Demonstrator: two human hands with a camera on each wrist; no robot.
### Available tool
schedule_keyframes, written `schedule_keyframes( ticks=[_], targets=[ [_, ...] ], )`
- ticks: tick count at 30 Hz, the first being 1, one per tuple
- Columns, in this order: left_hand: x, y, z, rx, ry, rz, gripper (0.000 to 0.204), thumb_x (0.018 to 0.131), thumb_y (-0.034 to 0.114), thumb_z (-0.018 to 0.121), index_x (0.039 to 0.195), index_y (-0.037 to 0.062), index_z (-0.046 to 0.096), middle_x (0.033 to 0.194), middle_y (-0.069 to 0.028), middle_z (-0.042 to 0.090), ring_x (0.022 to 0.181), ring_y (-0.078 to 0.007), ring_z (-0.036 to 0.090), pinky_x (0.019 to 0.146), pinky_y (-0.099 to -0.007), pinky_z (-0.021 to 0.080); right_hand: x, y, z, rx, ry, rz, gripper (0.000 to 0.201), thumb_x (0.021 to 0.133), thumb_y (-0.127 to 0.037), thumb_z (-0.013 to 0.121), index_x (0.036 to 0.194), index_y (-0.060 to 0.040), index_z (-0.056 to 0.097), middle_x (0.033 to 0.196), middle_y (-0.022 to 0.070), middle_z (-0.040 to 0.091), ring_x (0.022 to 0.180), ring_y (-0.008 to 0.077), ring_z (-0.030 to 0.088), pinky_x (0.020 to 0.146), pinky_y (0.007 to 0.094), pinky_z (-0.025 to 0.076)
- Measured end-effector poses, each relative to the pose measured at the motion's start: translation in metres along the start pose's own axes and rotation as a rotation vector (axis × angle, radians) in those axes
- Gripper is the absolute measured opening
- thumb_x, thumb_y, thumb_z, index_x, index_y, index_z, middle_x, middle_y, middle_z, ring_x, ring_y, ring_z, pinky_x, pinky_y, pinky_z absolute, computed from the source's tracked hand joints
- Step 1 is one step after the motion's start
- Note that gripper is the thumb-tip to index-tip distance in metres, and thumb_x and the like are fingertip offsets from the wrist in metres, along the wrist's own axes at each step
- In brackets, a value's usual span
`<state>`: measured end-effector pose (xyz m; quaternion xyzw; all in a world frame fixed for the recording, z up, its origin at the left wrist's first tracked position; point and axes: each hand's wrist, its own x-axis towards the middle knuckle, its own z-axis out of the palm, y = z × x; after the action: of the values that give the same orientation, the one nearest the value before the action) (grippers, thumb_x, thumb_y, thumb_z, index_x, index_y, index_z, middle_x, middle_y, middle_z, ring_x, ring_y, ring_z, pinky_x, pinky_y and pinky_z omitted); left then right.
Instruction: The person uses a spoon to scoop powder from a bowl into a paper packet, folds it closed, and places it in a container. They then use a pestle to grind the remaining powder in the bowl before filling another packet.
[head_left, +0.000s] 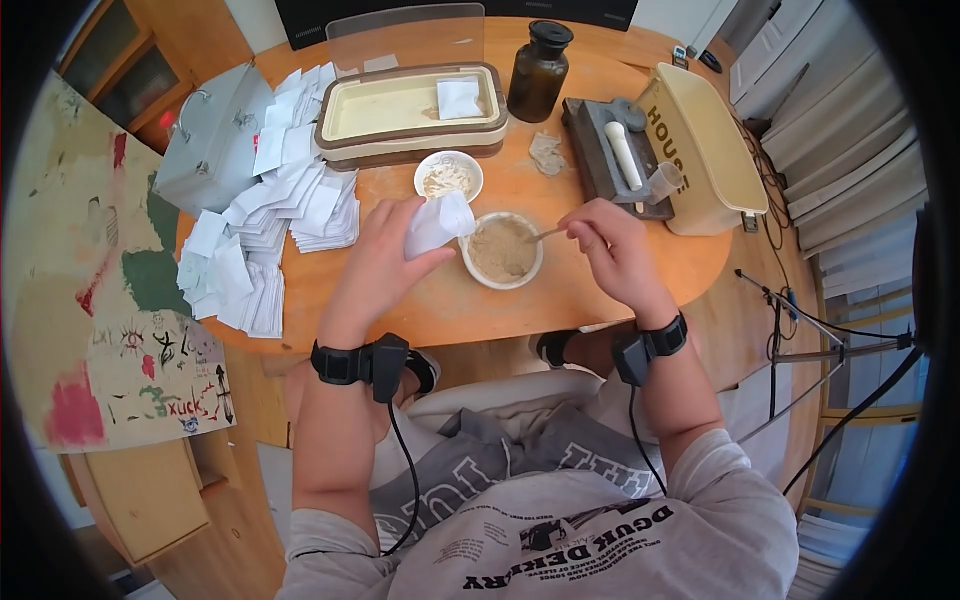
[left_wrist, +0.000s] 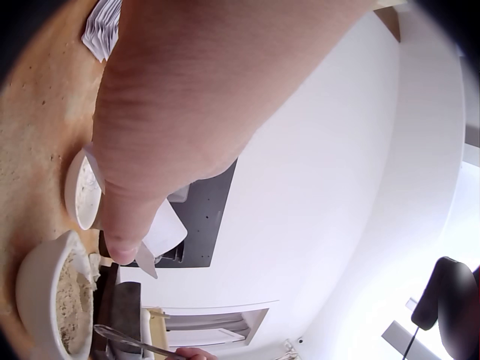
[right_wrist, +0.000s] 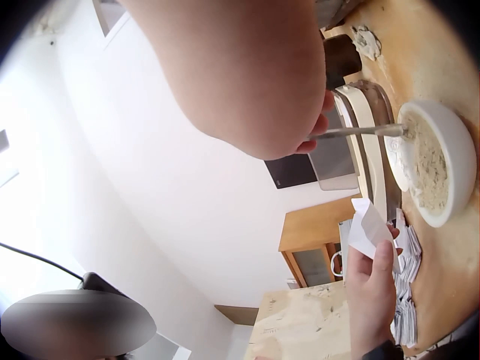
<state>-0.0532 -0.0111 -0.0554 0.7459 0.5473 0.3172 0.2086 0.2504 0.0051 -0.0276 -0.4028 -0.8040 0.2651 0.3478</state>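
In the head view my left hand (head_left: 382,258) holds a folded white paper packet (head_left: 440,222) between thumb and fingers, at the left rim of a white bowl. That bowl (head_left: 470,268) contains tan powder (head_left: 503,250). On the other side, my right hand (head_left: 615,250) grips the handle of a thin metal spoon (head_left: 548,235), whose tip reaches into the powder. The right wrist view shows the spoon (right_wrist: 360,131) running from my fingertips to the bowl (right_wrist: 459,150). Just behind stands a smaller white bowl (head_left: 476,187) with pale residue inside.
Stacks of white paper packets (head_left: 265,290) lie at left beside a grey metal case (head_left: 205,150). A cream tray box (head_left: 345,145) stands behind, with a dark brown jar (head_left: 538,85). To the right are a white pestle (head_left: 622,160) on a dark block and a yellow bin (head_left: 715,140).
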Motion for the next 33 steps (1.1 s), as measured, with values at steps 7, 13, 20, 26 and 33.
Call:
schedule_keyframes(
  ticks=[7, 13, 20, 26, 33],
  targets=[
    [0.001, -0.001, 0.002, 0.023, -0.003, 0.015, 0.060, 0.081, 0.024, 0.082, 0.131, 0.0034, 0.055, 0.119, -0.0151, 0.057, 0.111, -0.0342, 0.057, 0.096, -0.0401, 0.047, -0.001, 0.012, 0.028, -0.138, 0.089, 0.019, 0.011, 0.097, -0.006, 0.058, 0.095, 0.0009, 0.067, 0.082, 0.0133, 0.064, 0.073, 0.0283, 0.062, 0.067, 0.0352, 0.050],
    [0.000, 0.002, 0.003, -0.003, -0.057, -0.002, 0.062, 0.081, 0.023, 0.082, 0.132, 0.0039, 0.053, 0.122, -0.0153, 0.056, 0.113, -0.0343, 0.056, 0.097, -0.0399, 0.047, -0.001, 0.019, 0.038, 0.205, 0.072, 0.436, 0.021, 0.102, -0.013, 0.053, 0.095, 0.0023, 0.066, 0.078, 0.0078, 0.067, 0.067, 0.0131, 0.063, 0.063, 0.0285, 0.050],
    [0.000, 0.011, 0.009, -0.031, -0.095, 0.009, 0.061, 0.080, 0.022, 0.083, 0.131, 0.0050, 0.055, 0.120, -0.0146, 0.056, 0.114, -0.0344, 0.056, 0.098, -0.0407, 0.047, -0.005, 0.046, 0.047, 0.606, 0.131, 0.563, 0.022, 0.104, -0.014, 0.051, 0.099, 0.0012, 0.065, 0.081, 0.0038, 0.067, 0.067, 0.0089, 0.061, 0.062, 0.0246, 0.050],
    [0.001, 0.013, 0.009, 0.003, -0.105, 0.027, 0.061, 0.077, 0.021, 0.084, 0.129, 0.0051, 0.056, 0.117, -0.0153, 0.057, 0.112, -0.0354, 0.056, 0.097, -0.0411, 0.047, -0.008, 0.051, 0.046, 0.737, 0.170, 0.576, 0.021, 0.105, -0.015, 0.050, 0.102, -0.0002, 0.064, 0.083, 0.0034, 0.066, 0.069, 0.0086, 0.060, 0.063, 0.0241, 0.049],
    [0.000, 0.010, 0.010, 0.017, -0.093, 0.044, 0.059, 0.077, 0.019, 0.083, 0.128, 0.0050, 0.057, 0.117, -0.0152, 0.057, 0.112, -0.0351, 0.056, 0.097, -0.0408, 0.047, -0.003, 0.051, 0.035, 0.753, 0.217, 0.545, 0.020, 0.104, -0.014, 0.051, 0.100, -0.0008, 0.065, 0.083, 0.0039, 0.066, 0.069, 0.0096, 0.061, 0.062, 0.0244, 0.049]
  ],
)
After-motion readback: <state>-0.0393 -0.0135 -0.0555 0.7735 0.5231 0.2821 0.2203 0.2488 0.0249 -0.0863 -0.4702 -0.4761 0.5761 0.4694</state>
